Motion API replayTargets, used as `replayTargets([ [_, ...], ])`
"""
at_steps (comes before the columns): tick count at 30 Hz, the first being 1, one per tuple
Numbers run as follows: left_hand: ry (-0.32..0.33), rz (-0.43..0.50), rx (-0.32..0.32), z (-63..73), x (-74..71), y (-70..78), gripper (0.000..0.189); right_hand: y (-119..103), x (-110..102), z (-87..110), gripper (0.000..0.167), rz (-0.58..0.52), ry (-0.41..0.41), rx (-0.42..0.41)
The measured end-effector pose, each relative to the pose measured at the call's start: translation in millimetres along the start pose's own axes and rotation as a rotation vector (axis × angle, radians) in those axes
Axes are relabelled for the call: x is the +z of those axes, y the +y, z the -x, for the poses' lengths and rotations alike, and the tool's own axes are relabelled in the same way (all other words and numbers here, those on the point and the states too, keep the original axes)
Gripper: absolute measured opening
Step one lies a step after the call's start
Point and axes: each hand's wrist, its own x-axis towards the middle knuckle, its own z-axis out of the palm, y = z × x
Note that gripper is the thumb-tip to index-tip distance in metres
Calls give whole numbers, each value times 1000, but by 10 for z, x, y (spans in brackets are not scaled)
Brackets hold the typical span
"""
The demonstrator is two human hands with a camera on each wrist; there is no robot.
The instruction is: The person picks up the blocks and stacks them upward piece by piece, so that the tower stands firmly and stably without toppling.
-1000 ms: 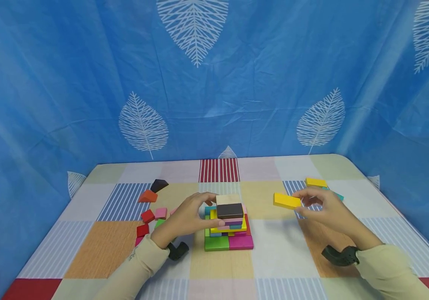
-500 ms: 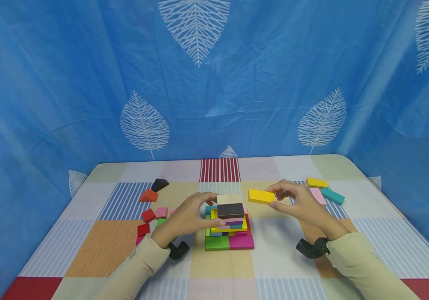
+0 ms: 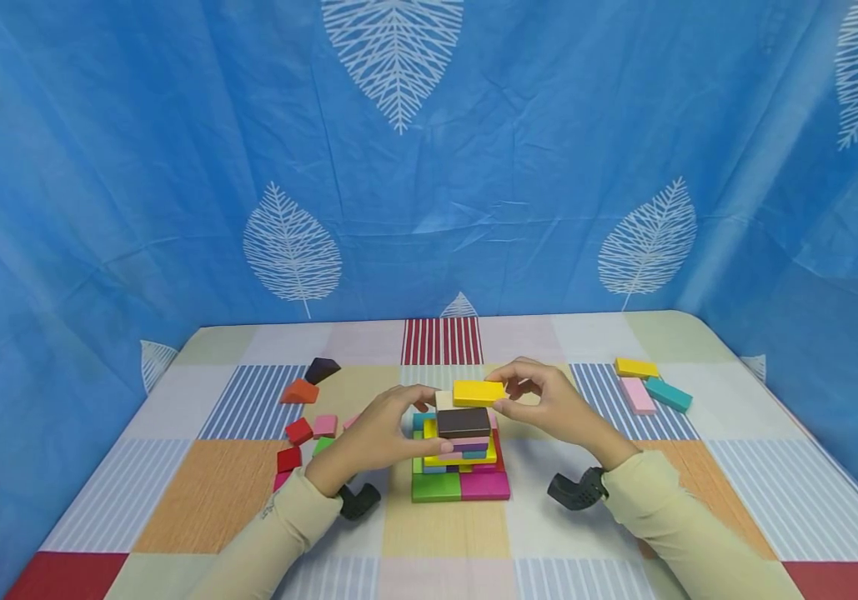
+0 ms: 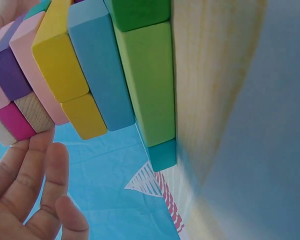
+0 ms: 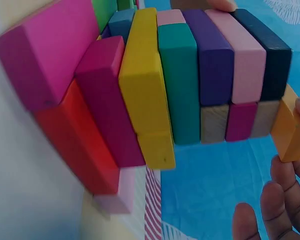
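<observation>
The left hand hides part of a loose green block.

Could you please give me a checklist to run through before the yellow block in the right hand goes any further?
1. Grip on the yellow block: ok; the right hand pinches it between thumb and fingers.
2. Tower steadied: ok; the left hand has its thumb in front and fingers behind.
3. Tower upright: ok; no plain lean shows.
4. Yellow block in line with the top: not ok; in the head view its right end reaches past the black block.
5. Yellow block resting on the tower: cannot tell.
6. Teal block out of the way: ok; it lies apart, beyond the right hand.
</observation>
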Motion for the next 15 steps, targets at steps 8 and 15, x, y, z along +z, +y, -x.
replayTargets([
  [8,-5,10,15,2,-2,4,66,5,103,-109,27,-68,-73,12],
  [15,-5,-6,-1,12,-7,12,69,-9,159,-123,28,-86,-78,5],
])
